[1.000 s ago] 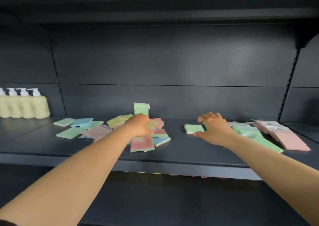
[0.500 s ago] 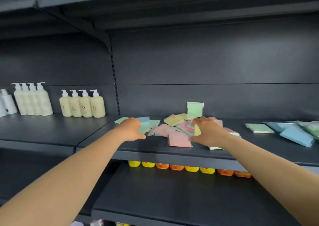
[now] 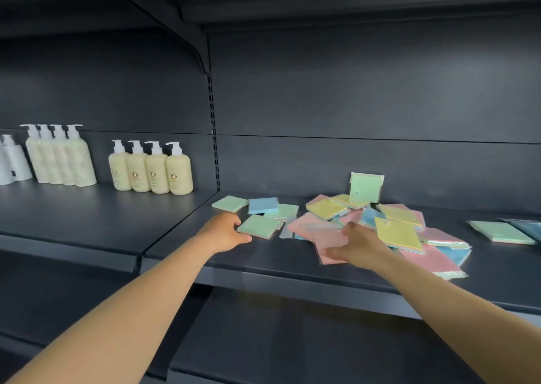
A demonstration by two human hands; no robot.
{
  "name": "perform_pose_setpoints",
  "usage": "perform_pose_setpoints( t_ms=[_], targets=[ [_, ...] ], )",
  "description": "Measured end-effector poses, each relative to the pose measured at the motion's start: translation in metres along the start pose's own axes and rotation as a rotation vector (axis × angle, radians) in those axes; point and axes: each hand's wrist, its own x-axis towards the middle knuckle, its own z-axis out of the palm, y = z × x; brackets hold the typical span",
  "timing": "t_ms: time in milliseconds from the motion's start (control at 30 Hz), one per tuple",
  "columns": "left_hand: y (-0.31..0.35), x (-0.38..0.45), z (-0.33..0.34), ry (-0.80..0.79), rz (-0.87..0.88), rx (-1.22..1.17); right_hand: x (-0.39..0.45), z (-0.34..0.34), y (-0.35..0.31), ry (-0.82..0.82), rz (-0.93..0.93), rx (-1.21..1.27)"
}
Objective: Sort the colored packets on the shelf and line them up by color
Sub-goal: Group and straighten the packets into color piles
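Note:
A loose pile of colored packets (image 3: 380, 222) in pink, yellow, blue and green lies on the dark shelf (image 3: 263, 269). One green packet (image 3: 366, 187) stands upright against the back wall. My left hand (image 3: 225, 231) grips the left corner of a flat green packet (image 3: 259, 227) at the pile's left side. My right hand (image 3: 358, 244) lies on a pink packet (image 3: 329, 244) at the pile's front, with thumb and curled fingers on it. A yellow packet (image 3: 398, 234) lies against the back of that hand. Another green packet (image 3: 229, 203) and a blue packet (image 3: 263, 205) lie further back.
Cream pump bottles (image 3: 150, 168) and taller pump bottles (image 3: 60, 155) stand on the neighbouring shelf at the left. More green and blue packets (image 3: 500, 231) lie at the right edge. An upright post (image 3: 212, 137) divides the two shelf bays.
The view has swung left. My right hand has left the sorted packets on the right for the pile. My left hand has moved from the pile's top to the green packet.

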Motion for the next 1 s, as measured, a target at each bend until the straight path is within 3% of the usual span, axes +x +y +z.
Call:
perform_pose_setpoints(
  t_ms=[267, 600, 700, 867, 1000],
  targets=[
    [-0.017, 0.065, 0.004, 0.057, -0.113, -0.257, 0.051, -0.01, -0.017, -0.057, 0.099, 0.266],
    [-0.002, 0.154, 0.025, 0.01, -0.29, -0.603, 0.118, -0.029, -0.012, -0.056, 0.015, 0.774],
    [0.011, 0.167, 0.024, -0.065, -0.343, -0.61, 0.133, -0.033, -0.006, -0.021, 0.026, 0.845],
    [0.021, 0.18, 0.025, -0.193, -0.397, -0.418, 0.153, -0.039, 0.002, 0.026, 0.037, 0.961],
    [0.024, 0.18, 0.019, -0.144, -0.427, -0.628, 0.158, -0.049, 0.012, 0.035, 0.047, 0.979]
  ],
)
